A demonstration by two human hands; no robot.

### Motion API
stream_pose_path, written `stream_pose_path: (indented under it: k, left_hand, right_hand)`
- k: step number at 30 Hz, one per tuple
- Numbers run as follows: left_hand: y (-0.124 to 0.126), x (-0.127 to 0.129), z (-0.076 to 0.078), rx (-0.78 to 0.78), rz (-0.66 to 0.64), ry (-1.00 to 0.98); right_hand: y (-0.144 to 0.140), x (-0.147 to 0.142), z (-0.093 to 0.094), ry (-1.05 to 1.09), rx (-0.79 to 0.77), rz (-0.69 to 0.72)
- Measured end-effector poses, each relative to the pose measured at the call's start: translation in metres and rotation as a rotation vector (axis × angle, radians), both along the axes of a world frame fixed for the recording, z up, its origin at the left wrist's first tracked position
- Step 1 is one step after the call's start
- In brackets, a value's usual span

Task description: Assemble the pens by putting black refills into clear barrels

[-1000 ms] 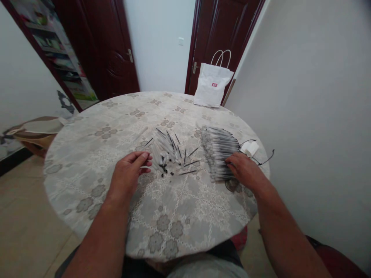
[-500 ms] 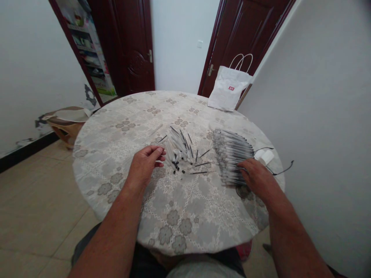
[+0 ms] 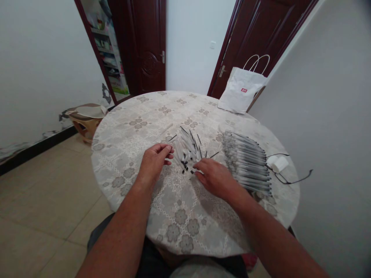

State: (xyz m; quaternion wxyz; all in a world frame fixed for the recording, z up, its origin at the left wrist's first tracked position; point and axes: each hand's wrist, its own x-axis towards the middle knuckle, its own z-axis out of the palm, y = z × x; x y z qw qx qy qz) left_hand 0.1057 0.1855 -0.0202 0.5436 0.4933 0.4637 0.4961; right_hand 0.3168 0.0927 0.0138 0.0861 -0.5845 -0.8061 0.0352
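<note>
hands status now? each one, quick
Left hand: fingers pinched at the loose pen parts; what it holds cannot be told.
Right hand: palm down on the same pile; grip cannot be told.

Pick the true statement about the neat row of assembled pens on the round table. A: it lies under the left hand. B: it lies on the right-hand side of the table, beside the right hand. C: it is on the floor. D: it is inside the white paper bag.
B: the row of assembled pens lies on the right-hand side of the table, just beyond the right hand, while the left hand is at the loose pile of pen parts.
</note>
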Motion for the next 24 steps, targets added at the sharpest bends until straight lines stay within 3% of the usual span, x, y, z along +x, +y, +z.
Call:
stream_pose_path:
  k: [3,7,14,20,24]
  left_hand:
    - [0.000,-0.001,0.001,-0.003,0.013,-0.019]
    - [0.000,-0.002,0.004,-0.014,0.038,-0.034]
    - [-0.002,-0.005,0.006,0.001,0.037,-0.038]
    - [0.000,-0.004,0.002,0.011,0.023,-0.018]
    - [0.000,-0.004,0.000,0.011,0.021,-0.014]
  right_hand:
    - [0.019,-0.030,-0.015,-0.062,0.003,-0.050]
    - [0.035,-0.049,-0.034,-0.103,0.005,-0.152]
    - [0.044,-0.052,-0.043,-0.102,0.010,-0.291]
    - [0.045,-0.053,-0.047,-0.090,0.036,-0.279]
    - [0.046,-0.042,-0.049,0.028,0.102,-0.258]
